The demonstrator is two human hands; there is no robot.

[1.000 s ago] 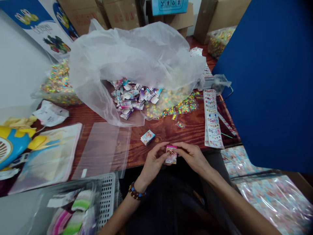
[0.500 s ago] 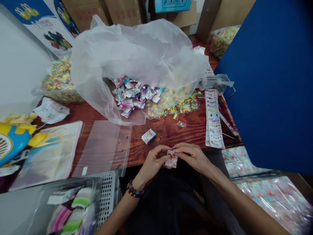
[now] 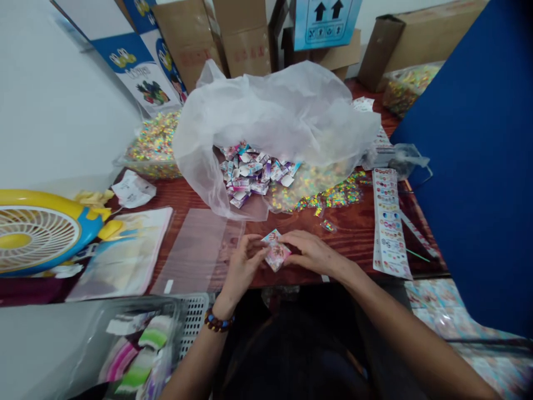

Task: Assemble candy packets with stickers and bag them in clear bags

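- Right there at centre, the left hand (image 3: 244, 266) and the right hand (image 3: 312, 253) close in together, both gripping a small printed cardboard box (image 3: 275, 253) between them!
- That box sits tilted, corner up, just above the bench (image 3: 345, 244), and the fingers of the right hand lie across its top edge.
- A bead bracelet (image 3: 219, 321) wraps the left wrist.
- Just left of the left hand, a flat clear plastic bag (image 3: 195, 250) lies on the bench, with a glossy printed bag (image 3: 125, 255) beyond it.
- Straight ahead of the hands, a heap of small printed boxes (image 3: 258, 172) sits inside a crumpled translucent plastic sack (image 3: 266, 105) - and spilling beside them, a scatter of colourful tiny packets (image 3: 333, 197).
- Off to the right of the right hand, a long sticker sheet (image 3: 389, 222) lies flat on the bench.
- Below the left hand, a white plastic basket (image 3: 195, 319) holds wrapped goods.
- Far left, a yellow-and-blue fan (image 3: 37, 233); far right, a blue board (image 3: 470, 155) stands upright.
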